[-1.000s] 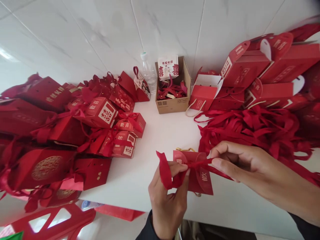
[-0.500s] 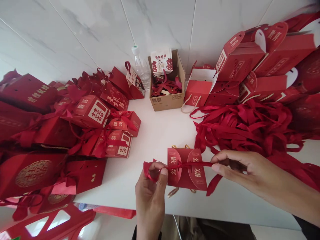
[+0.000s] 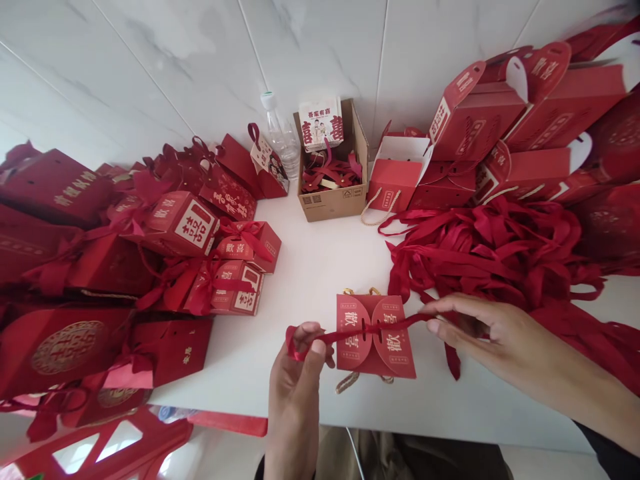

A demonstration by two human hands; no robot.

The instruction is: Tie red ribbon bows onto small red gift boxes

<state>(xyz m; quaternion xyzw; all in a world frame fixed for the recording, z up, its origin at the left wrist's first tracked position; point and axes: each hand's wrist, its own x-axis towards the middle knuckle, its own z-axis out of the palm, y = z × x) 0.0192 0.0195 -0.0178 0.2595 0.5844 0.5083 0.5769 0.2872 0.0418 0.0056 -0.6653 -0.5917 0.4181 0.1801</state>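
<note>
Both hands pinch a red ribbon (image 3: 350, 333) stretched across the small red box (image 3: 375, 337): left hand (image 3: 297, 367) and right hand (image 3: 475, 327) either side. The knot looks mid-tying; crossing ends seems next. Beyond the box, cardboard carton (image 3: 333, 200).

White table (image 3: 320, 267) against a marble-tiled wall (image 3: 200, 60) — bright, even light.

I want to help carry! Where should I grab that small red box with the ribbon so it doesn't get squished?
Probably by the gold rope handles, coming from the far side. The small red box lies flat, both hands hold the red ribbon pulled across its flaps, and that far loop sticks out clear of them.
</note>
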